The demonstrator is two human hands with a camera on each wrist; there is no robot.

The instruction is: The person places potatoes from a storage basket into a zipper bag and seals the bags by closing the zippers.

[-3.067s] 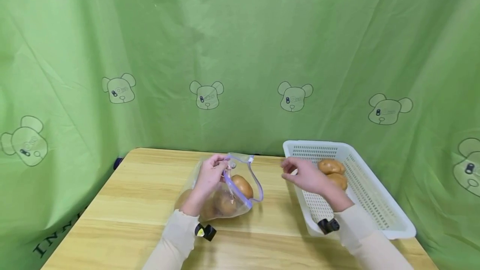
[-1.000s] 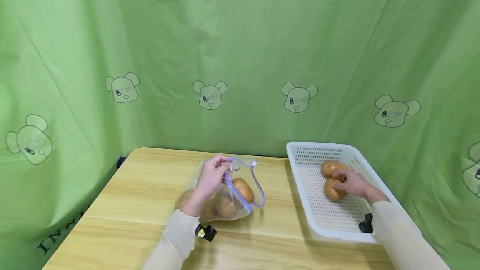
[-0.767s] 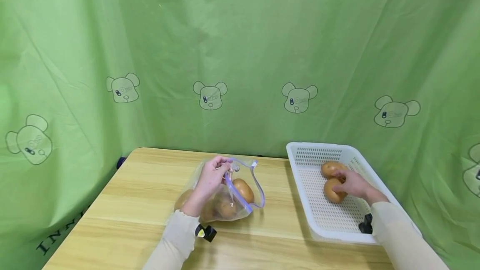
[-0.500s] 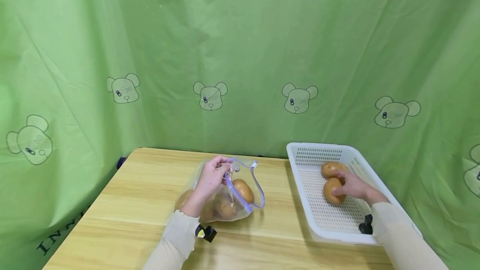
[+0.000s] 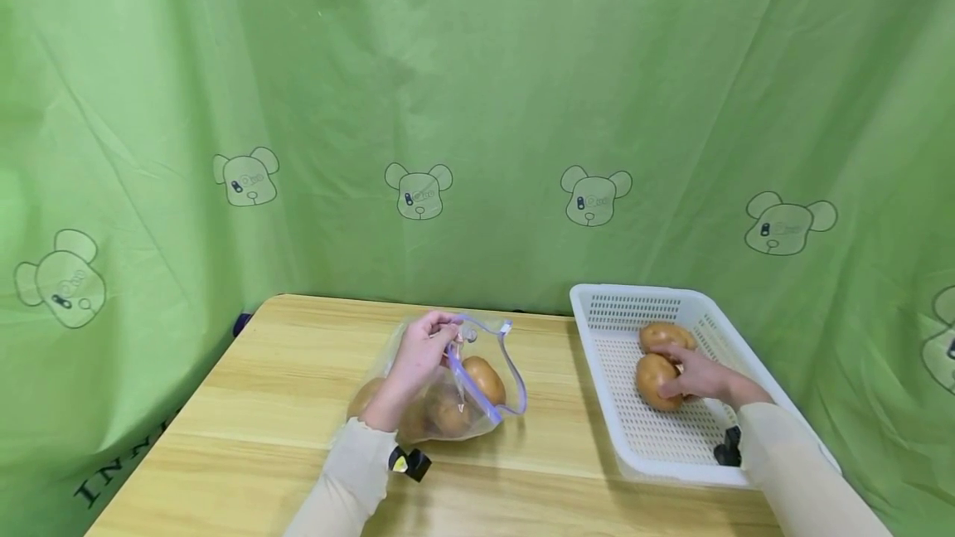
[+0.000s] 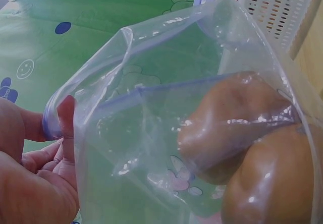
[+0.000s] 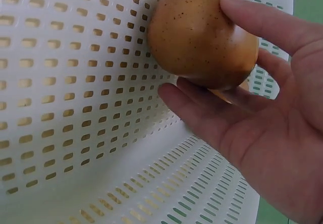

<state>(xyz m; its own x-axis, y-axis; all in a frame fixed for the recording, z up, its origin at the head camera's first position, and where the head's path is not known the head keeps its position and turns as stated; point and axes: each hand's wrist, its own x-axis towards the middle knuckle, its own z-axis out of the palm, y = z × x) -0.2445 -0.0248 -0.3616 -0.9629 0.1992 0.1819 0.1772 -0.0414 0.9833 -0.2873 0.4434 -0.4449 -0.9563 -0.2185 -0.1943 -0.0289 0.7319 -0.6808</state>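
My left hand (image 5: 416, 355) pinches the purple zip edge of a clear zip bag (image 5: 515, 379), which lies with its mouth spread toward the right. Inside the bag are several brown potatoes, one of them (image 5: 485, 379) right at the opening. In the left wrist view, two potatoes (image 6: 222, 128) show through the plastic beside the hand (image 6: 38, 168). Over the white basket, my right hand (image 5: 701, 373) grips a speckled potato (image 7: 202, 37), thumb on one side and fingers round the other. Another potato (image 5: 662, 336) lies just behind it in the basket.
The white perforated basket (image 5: 599, 392) stands at the right of the wooden table (image 5: 298, 355), its walls rising around the right hand. A green curtain (image 5: 477, 255) with printed bear heads hangs close behind the table.
My right hand has moved from left of the potatoes down into the basket and taken hold of the nearer potato, shifting it slightly left. The left hand and bag have hardly moved.
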